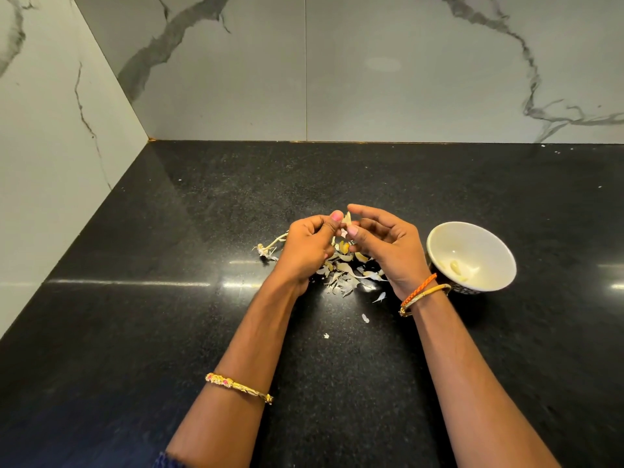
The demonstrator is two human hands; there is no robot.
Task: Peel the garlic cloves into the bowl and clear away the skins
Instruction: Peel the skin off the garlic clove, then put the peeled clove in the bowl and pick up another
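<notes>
Black counter (169, 332), marble walls. Left hand (309, 249) and right hand (388, 246) pinch one clove (346, 220) between fingertips, half peeled. Skins (344, 273) lie just below the pinch; bowl (486, 241), right of it, holds a few peeled cloves. Clearing is not yet begun.

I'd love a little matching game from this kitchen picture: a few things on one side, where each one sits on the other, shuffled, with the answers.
Things:
1. garlic clove
2. bowl
3. loose skins
4. orange thread band

Places:
A. on the right wrist
B. piled on the black counter under the hands
C. pinched between the left hand and right hand
D. on the counter to the right of the hands, with peeled cloves inside

Pairs: 1-C, 2-D, 3-B, 4-A
</notes>
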